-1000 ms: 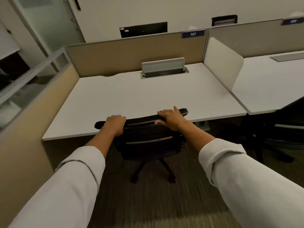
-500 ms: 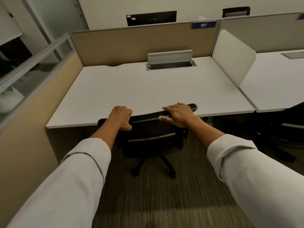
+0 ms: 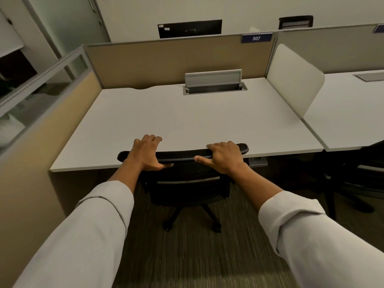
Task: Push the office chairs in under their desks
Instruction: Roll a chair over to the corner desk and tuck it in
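Chair (image 3: 188,183) backrest top is under both your palms, left hand (image 3: 146,151) and right hand (image 3: 224,156) draped over it, fingers loosely curled, arms straight; seat hidden under the white desk (image 3: 187,121) edge, wheeled base partly visible.

Both arms reached forward in pale sleeves; the left hand (image 3: 145,152) and right hand (image 3: 225,157) lay palm-down, fingers curled, thumbs pointing inward.

Both hands, left hand (image 3: 145,151) and right hand (image 3: 224,156), atop black chair (image 3: 187,183) backrest at white desk (image 3: 187,121).
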